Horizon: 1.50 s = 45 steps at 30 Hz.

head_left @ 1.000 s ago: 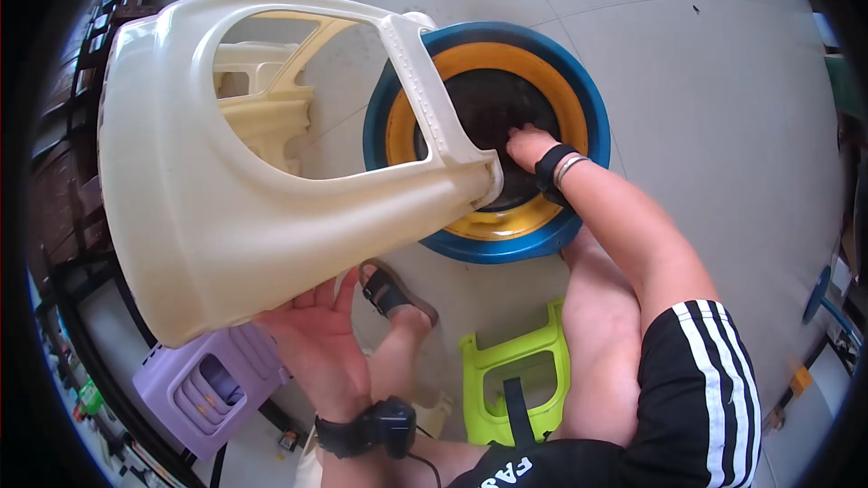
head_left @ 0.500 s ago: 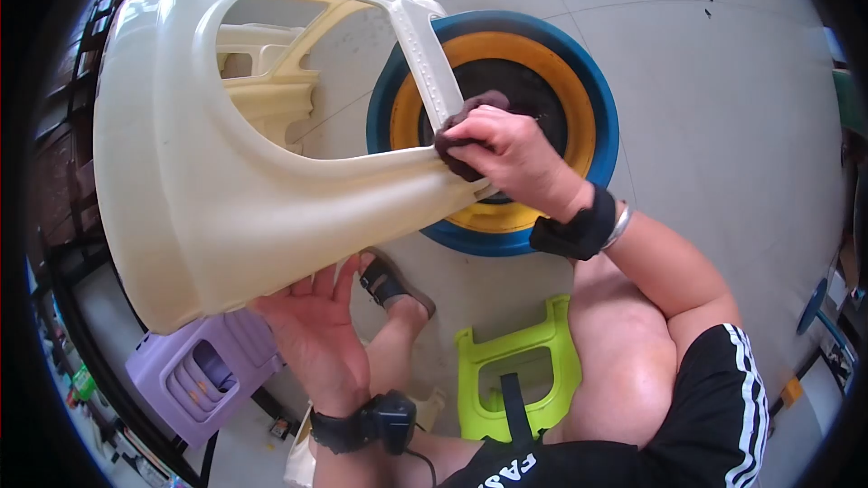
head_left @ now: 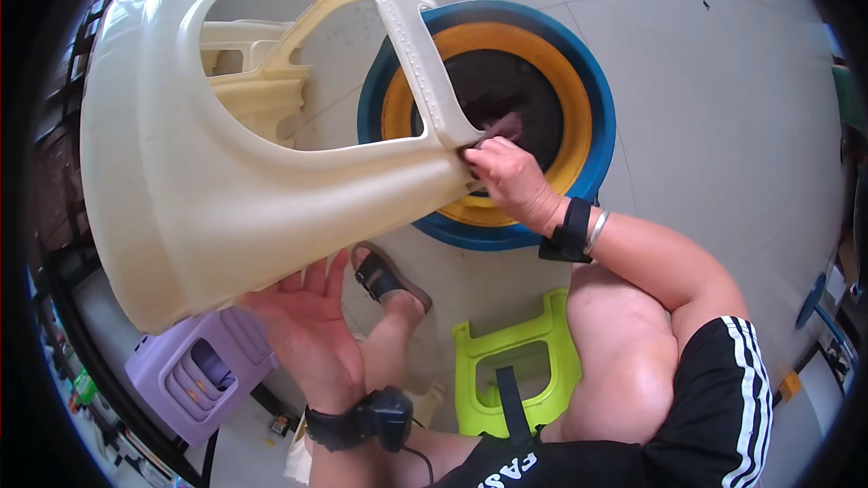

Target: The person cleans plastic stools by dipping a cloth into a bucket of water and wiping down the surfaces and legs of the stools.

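A large cream plastic shell (head_left: pixel 271 194) with a big rounded opening fills the left half of the view, tilted with its narrow end to the right. My right hand (head_left: pixel 513 183) is closed on a dark brown cloth (head_left: pixel 506 129) at that narrow end, just below the corner of the opening. The cloth is bunched and partly hidden by my fingers. My left hand (head_left: pixel 312 334) is palm up under the shell's lower edge, its fingers stretched out against it. Behind the narrow end is a round blue tub (head_left: pixel 604 126) with an orange inner ring and a dark middle.
A lime green stool (head_left: pixel 470 370) is in front of me, beside my bare knee. At lower left, a purple plastic stool (head_left: pixel 149 366) lies near a dark metal rack (head_left: pixel 68 276). Another cream plastic part (head_left: pixel 271 95) shows through the shell's opening. My sandalled foot (head_left: pixel 384 280) rests below the shell.
My right hand has moved slightly right and down with the cloth, uncovering the corner of the opening. The shell appears shifted a little left; my left hand keeps its place under it.
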Tool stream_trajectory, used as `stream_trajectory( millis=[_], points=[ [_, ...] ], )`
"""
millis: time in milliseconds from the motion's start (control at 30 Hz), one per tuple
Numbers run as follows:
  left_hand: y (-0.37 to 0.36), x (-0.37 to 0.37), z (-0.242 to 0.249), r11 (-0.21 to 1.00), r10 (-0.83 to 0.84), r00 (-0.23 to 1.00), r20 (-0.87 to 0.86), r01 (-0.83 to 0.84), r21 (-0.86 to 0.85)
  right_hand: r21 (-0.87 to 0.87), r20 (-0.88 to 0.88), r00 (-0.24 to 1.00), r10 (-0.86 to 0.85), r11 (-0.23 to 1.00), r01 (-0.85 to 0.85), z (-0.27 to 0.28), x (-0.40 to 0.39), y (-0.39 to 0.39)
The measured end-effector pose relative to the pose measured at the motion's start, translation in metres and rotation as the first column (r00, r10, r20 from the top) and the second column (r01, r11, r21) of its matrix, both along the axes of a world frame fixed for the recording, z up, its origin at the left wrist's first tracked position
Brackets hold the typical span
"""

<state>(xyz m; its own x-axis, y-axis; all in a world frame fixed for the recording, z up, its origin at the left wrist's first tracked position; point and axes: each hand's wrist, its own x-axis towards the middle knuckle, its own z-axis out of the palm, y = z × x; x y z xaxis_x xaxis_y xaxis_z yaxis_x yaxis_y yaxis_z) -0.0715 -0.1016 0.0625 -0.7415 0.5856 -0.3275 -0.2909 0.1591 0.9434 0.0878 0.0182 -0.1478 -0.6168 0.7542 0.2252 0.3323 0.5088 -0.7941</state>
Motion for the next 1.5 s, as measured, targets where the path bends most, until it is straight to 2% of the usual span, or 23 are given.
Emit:
stream_trajectory(
  millis=[67,167,200,233,300,400,567,600,700,767,800,833,933,1033,1067,1167,1200,1300,1333,1367,1433,1467,1500],
  points=[
    [-0.001,0.000,-0.001,1.000,0.017,1.000,0.009,-0.017,-0.018,0.001,-0.072,0.996,0.049,0.999,-0.049,0.025,-0.006,-0.001],
    [0.001,0.003,0.002,0.999,0.031,0.999,0.007,-0.031,-0.028,0.061,0.057,0.994,0.090,0.994,-0.093,-0.011,0.005,0.004],
    [0.001,0.005,0.003,0.999,0.034,0.999,0.000,-0.034,-0.028,0.017,0.131,0.991,0.032,0.999,-0.035,-0.041,0.013,0.003],
    [0.001,0.006,0.004,0.999,0.039,0.999,-0.007,-0.039,-0.026,-0.127,0.242,0.969,0.050,0.992,-0.020,-0.049,0.021,0.010],
    [0.001,0.003,0.005,0.999,0.033,0.999,-0.016,-0.034,-0.017,-0.168,0.196,0.978,0.074,0.985,-0.041,-0.038,0.020,0.023],
    [-0.006,-0.002,0.003,0.999,-0.033,0.999,0.007,0.033,0.004,-0.368,-0.055,0.990,-0.129,0.924,0.100,-0.017,0.013,0.015],
    [-0.003,0.000,0.003,1.000,-0.011,0.999,0.033,0.011,0.000,-0.249,-0.298,0.951,-0.084,0.968,0.007,0.035,-0.022,0.037],
    [-0.002,0.001,0.003,1.000,-0.006,1.000,0.018,0.006,-0.013,-0.344,-0.265,0.958,-0.112,0.939,0.015,0.022,-0.025,0.037],
    [0.002,0.003,0.004,0.999,0.030,0.999,-0.021,-0.030,-0.022,-0.498,0.017,0.985,-0.172,0.853,0.157,-0.022,-0.012,0.046],
    [0.002,0.004,0.004,0.999,0.046,0.999,-0.024,-0.046,-0.025,-0.501,0.228,0.969,-0.095,0.842,0.200,-0.061,0.011,0.051],
    [0.002,0.004,0.004,0.999,0.046,0.999,-0.019,-0.047,-0.025,-0.523,0.264,0.964,-0.044,0.833,0.181,-0.067,0.020,0.053],
    [0.001,0.003,0.004,0.998,0.047,0.999,-0.014,-0.047,-0.028,-0.559,0.211,0.975,-0.071,0.809,0.180,-0.075,0.022,0.050],
    [-0.004,0.000,0.004,1.000,-0.002,1.000,0.021,0.002,0.010,-0.704,0.025,0.987,-0.157,0.698,0.129,-0.040,0.017,0.047],
    [-0.005,-0.003,0.004,0.998,-0.053,0.998,0.020,0.053,0.014,-0.347,-0.147,0.988,-0.042,0.938,-0.012,-0.034,0.009,0.049],
    [-0.005,-0.002,0.004,0.998,-0.057,0.998,0.023,0.057,0.020,-0.530,-0.232,0.971,-0.059,0.845,-0.075,-0.035,0.008,0.051],
    [-0.005,-0.002,0.004,0.998,-0.059,0.998,0.022,0.058,0.035,-0.858,-0.179,0.983,-0.032,0.494,-0.141,-0.045,0.014,0.060],
    [-0.005,-0.001,0.004,0.998,-0.050,0.999,0.019,0.050,0.034,-0.844,-0.148,0.989,-0.029,0.525,-0.112,-0.050,0.016,0.060],
    [0.000,0.004,0.005,0.999,0.032,0.999,0.012,-0.033,0.010,-0.633,0.085,0.981,0.173,0.770,-0.081,-0.062,0.027,0.073],
    [0.003,0.005,0.006,0.998,0.066,0.998,0.006,-0.066,-0.005,-0.480,0.304,0.921,0.243,0.874,-0.072,-0.066,0.033,0.078],
    [0.005,0.004,0.006,0.998,0.068,0.998,-0.003,-0.068,-0.014,-0.378,0.403,0.894,0.196,0.925,-0.032,-0.063,0.032,0.081],
    [0.004,0.005,0.006,0.997,0.076,0.997,-0.015,-0.077,-0.030,-0.099,0.633,0.773,0.036,0.994,0.034,-0.057,0.032,0.083],
    [0.003,0.005,0.006,0.997,0.079,0.997,-0.005,-0.079,-0.025,0.028,0.697,0.716,0.034,0.997,-0.074,-0.052,0.031,0.083],
    [0.003,0.004,0.006,0.997,0.081,0.997,0.006,-0.081,-0.020,-0.059,0.757,0.637,0.146,0.986,-0.155,-0.055,0.030,0.078]
  ],
)
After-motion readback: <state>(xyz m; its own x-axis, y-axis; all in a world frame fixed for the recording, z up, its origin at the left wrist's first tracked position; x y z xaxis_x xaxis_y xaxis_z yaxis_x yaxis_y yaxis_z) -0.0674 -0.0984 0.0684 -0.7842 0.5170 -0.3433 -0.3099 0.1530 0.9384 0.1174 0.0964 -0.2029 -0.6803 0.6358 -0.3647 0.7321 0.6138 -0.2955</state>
